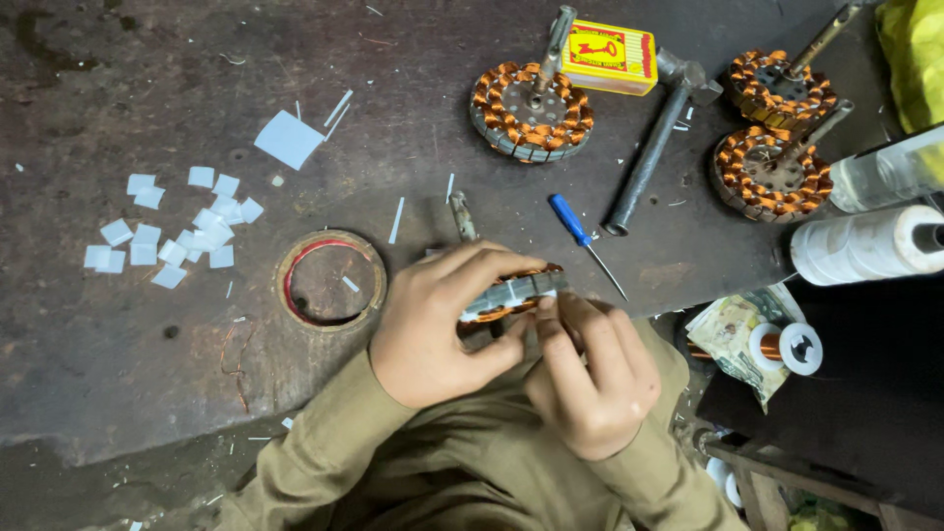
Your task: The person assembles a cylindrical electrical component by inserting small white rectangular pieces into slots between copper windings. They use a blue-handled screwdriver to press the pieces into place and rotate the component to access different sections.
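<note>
The left hand (438,329) curls its fingers around a copper-wound motor coil (511,295) at the table's (118,374) near edge; the right hand (590,379) pinches the coil's rim with fingertips pressed together

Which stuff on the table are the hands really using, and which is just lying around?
In use:
left hand
right hand
copper-wound stator held by both

Lying about:
white paper squares
tape ring
blue screwdriver
matchbox
three more wound stators
metal pipe
white thread spool
</note>
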